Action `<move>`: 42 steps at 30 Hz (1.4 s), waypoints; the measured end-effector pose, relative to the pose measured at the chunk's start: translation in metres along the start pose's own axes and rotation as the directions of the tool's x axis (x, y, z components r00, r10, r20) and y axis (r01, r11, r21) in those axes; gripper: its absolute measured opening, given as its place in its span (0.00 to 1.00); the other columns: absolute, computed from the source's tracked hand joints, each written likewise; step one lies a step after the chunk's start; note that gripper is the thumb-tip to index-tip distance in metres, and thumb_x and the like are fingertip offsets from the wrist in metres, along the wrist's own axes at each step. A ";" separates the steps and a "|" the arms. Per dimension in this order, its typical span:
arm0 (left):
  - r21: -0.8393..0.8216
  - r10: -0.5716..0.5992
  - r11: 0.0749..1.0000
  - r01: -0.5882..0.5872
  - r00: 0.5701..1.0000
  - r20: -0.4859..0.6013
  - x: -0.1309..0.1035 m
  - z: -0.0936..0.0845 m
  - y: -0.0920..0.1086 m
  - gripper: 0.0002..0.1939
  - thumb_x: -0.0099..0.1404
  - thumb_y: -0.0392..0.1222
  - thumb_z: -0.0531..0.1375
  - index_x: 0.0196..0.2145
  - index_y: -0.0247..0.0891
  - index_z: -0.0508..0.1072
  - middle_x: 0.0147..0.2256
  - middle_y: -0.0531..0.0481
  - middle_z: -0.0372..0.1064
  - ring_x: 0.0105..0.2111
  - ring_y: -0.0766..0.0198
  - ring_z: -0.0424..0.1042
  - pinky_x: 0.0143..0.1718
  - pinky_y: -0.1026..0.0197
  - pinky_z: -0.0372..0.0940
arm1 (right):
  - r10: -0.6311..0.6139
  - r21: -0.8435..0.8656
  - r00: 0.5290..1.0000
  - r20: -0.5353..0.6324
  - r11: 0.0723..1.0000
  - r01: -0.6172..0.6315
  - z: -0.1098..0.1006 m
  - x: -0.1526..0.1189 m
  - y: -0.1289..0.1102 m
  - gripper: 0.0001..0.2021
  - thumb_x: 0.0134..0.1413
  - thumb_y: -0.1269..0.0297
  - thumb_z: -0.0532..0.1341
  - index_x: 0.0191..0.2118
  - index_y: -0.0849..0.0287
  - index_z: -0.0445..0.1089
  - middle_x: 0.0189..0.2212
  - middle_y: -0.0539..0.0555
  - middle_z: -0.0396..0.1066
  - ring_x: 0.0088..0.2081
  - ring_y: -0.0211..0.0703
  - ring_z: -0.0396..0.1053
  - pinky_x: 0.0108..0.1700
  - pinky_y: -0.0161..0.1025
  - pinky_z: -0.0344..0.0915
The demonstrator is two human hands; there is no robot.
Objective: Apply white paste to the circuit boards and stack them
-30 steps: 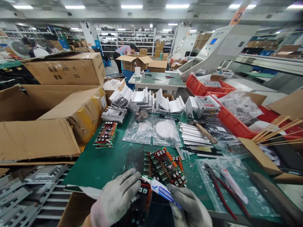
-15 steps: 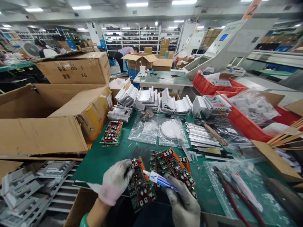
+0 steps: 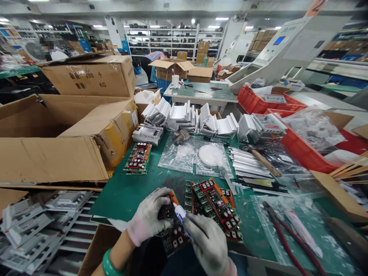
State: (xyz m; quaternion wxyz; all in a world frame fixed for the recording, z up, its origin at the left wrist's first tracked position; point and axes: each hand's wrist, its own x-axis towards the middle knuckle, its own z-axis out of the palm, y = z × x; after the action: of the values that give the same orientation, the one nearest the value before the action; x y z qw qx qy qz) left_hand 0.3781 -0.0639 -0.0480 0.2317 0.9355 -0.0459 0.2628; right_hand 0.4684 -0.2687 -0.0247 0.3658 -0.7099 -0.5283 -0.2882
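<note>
My left hand [image 3: 151, 216], in a whitish glove, grips the upper left edge of a circuit board [image 3: 172, 234] at the table's near edge. My right hand [image 3: 207, 239], gloved too, is closed round a white and blue tube [image 3: 179, 212]. The tube's nozzle points at the upper part of that board; whether it touches cannot be made out. Right of it, several circuit boards [image 3: 217, 205] lie overlapping on the green table [image 3: 163, 184]. Another small stack of boards [image 3: 138, 158] sits farther back on the left.
Silver heat sinks [image 3: 184, 117] line the back. Plastic bags [image 3: 179, 163], metal strips [image 3: 250, 165], a hammer [image 3: 266, 163] and red-handled pliers [image 3: 291, 235] lie about. Cardboard boxes [image 3: 48, 159] stand left, red crates [image 3: 307, 149] right. A person [image 3: 152, 63] bends over in the background.
My right hand has turned over the tube and covers more of it. The nozzle has moved closer to the board's upper part. My left hand's fingers have spread farther over the board. The view has shifted slightly.
</note>
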 end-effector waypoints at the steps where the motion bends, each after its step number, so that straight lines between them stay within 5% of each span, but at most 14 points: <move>1: -0.020 -0.015 1.000 0.015 1.000 0.004 0.000 0.001 0.000 0.23 0.53 0.38 0.67 0.45 0.39 0.64 0.53 0.38 0.68 0.55 0.51 0.69 0.54 0.47 0.68 | -0.011 0.001 1.000 0.001 1.000 0.011 0.000 0.001 0.000 0.14 0.66 0.72 0.52 0.42 0.55 0.75 0.34 0.54 0.79 0.33 0.41 0.77 0.35 0.36 0.73; 11: -0.057 -0.030 0.998 0.033 0.999 0.043 -0.002 0.001 -0.002 0.24 0.54 0.39 0.67 0.45 0.40 0.62 0.55 0.37 0.67 0.57 0.51 0.67 0.53 0.50 0.69 | -0.033 -0.015 0.997 0.070 0.999 0.034 -0.003 0.012 0.003 0.15 0.67 0.72 0.50 0.40 0.56 0.74 0.32 0.53 0.78 0.30 0.41 0.76 0.30 0.35 0.72; 19: -0.006 0.035 0.999 -0.035 0.985 0.169 -0.003 -0.002 -0.006 0.26 0.55 0.41 0.68 0.50 0.40 0.66 0.60 0.37 0.60 0.63 0.47 0.58 0.60 0.43 0.61 | 0.293 0.221 0.956 0.030 0.931 -0.292 -0.009 -0.003 0.000 0.08 0.66 0.65 0.56 0.44 0.55 0.72 0.36 0.55 0.77 0.35 0.40 0.78 0.36 0.31 0.75; 24: -0.002 0.004 1.000 -0.003 0.975 0.222 -0.002 -0.002 -0.006 0.24 0.54 0.42 0.69 0.47 0.40 0.68 0.61 0.37 0.59 0.64 0.46 0.55 0.60 0.42 0.60 | 0.258 0.226 0.966 0.025 0.940 -0.257 -0.001 -0.006 -0.005 0.08 0.67 0.66 0.54 0.44 0.56 0.71 0.36 0.55 0.77 0.36 0.40 0.78 0.35 0.31 0.74; 42: -0.083 0.006 0.997 0.003 0.993 0.114 -0.008 0.006 -0.012 0.24 0.58 0.50 0.68 0.46 0.41 0.62 0.59 0.37 0.63 0.63 0.48 0.57 0.62 0.43 0.59 | 0.144 0.089 0.988 -0.060 0.986 -0.138 0.018 -0.013 -0.008 0.09 0.66 0.69 0.53 0.41 0.56 0.71 0.31 0.55 0.76 0.29 0.41 0.76 0.29 0.34 0.74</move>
State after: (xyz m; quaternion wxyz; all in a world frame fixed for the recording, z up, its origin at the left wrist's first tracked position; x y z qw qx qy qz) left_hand 0.3766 -0.0564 -0.0608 0.2673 0.9385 -0.0706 0.2070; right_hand 0.4573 -0.2591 -0.0434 0.4322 -0.7196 -0.4760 -0.2623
